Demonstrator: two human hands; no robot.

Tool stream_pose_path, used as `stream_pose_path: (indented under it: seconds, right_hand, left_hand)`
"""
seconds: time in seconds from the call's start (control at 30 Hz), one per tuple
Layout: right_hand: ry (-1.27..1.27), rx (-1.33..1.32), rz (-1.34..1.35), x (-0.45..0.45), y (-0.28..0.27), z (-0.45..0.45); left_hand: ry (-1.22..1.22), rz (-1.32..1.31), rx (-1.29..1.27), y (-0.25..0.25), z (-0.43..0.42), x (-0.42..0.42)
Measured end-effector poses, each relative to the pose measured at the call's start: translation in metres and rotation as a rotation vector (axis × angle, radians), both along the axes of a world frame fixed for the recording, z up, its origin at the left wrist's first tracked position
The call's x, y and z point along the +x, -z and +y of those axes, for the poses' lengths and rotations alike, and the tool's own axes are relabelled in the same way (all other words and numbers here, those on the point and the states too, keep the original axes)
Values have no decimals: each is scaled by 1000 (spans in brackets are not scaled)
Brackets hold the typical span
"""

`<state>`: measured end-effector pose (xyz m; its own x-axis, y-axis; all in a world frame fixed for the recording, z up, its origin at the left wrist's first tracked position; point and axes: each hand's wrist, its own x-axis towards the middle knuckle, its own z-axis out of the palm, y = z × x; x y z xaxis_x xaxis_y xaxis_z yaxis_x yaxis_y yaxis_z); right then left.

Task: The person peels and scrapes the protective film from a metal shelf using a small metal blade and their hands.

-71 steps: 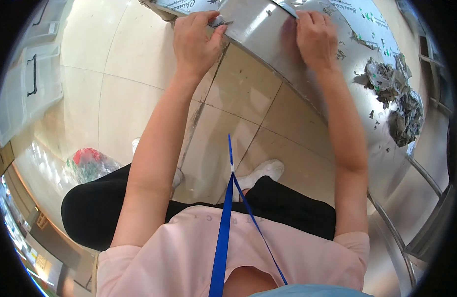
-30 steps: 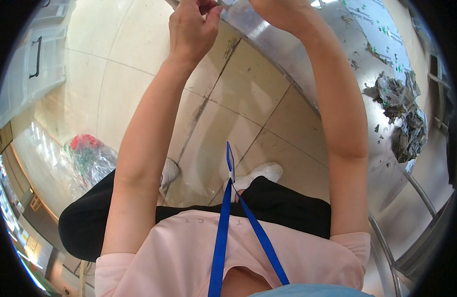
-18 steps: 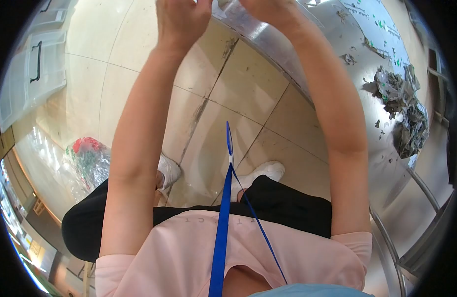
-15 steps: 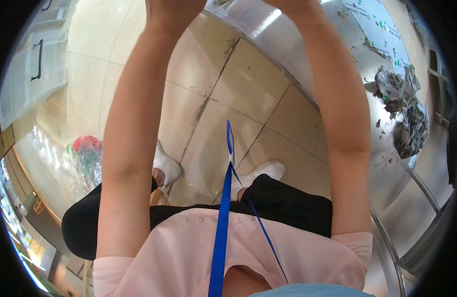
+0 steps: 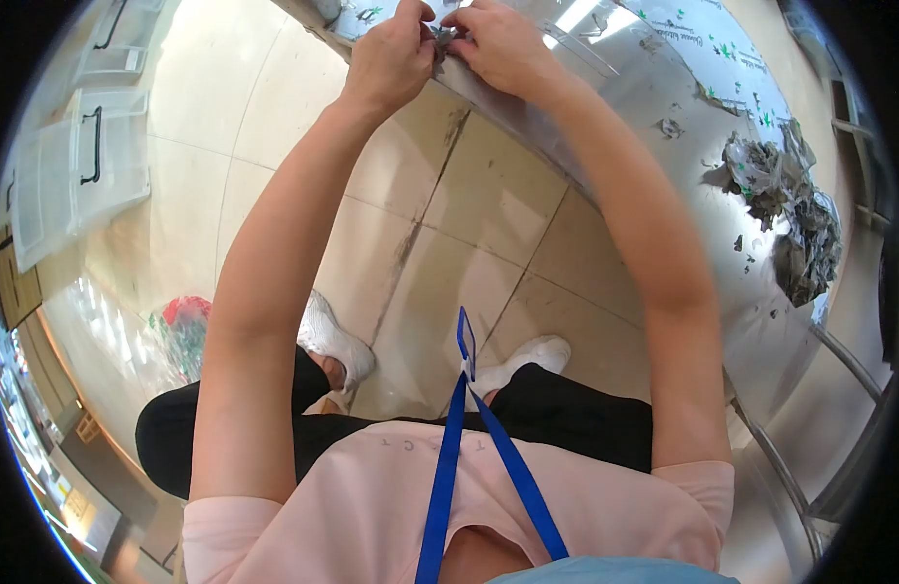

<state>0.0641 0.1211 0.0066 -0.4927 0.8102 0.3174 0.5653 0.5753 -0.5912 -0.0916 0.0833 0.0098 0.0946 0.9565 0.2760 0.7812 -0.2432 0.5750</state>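
At the top of the view both my hands meet at the edge of a shiny metal panel. My left hand is closed, its fingertips pinching a small crumpled grey scrap of protective film. Close beside it, the curled fingers of my right hand grip the same scrap from the other side. White printed film with green marks still covers part of the panel, its border torn. A heap of crumpled grey film lies on the metal at the right.
Clear plastic drawers with black handles stand at the upper left. A clear bag with something red sits left of my arm. Metal tubing runs along the lower right. Tiled floor shows between my arms.
Both hands, mostly cut off at the top edge before, have come down into view, and the scrap between them now shows. The view has shifted slightly; the lanyard has swung.
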Motion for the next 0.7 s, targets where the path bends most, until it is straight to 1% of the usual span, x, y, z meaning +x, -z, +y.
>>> stream_pose_path:
  seconds: [0.03, 0.07, 0.17, 0.27, 0.37, 0.4, 0.43, 0.5, 0.57, 0.6, 0.63, 0.7]
  right_hand:
    - [2, 22, -12, -4, 3, 1]
    - [7, 53, 58, -5, 6, 1]
    - [-97, 17, -4, -6, 7, 9]
    - [-68, 17, 82, -12, 9, 18]
    - [-77, 139, 194, -17, -34, 33]
    - [-53, 104, 228, -19, -53, 33]
    - [-26, 99, 155, -18, -64, 33]
    - [-85, 121, -29, -10, -49, 41]
    - [-31, -206, -170, -14, -38, 34]
    - [-34, -111, -66, -13, -27, 24]
    - [-76, -87, -78, -15, -19, 20]
    - [-160, -29, -91, -22, -8, 25]
  left_hand:
    - [-11, 21, 6, 0, -1, 0]
    - [-22, 43, 11, 0, -1, -1]
    - [-22, -59, -56, -2, -3, -1]
    - [1, -133, 68, -2, 0, -4]
    - [10, -137, -17, -9, 2, -4]
    - [27, -184, 57, -4, 5, -7]
    - [9, -120, 135, 0, 10, -11]
    - [-25, 5, 299, 5, 18, -17]
    - [-164, -223, 280, -30, 37, -33]
    - [-130, -154, 347, -56, 44, -37]
    - [-101, -81, 413, -80, 47, -40]
    - [41, -186, 315, -107, 48, -33]
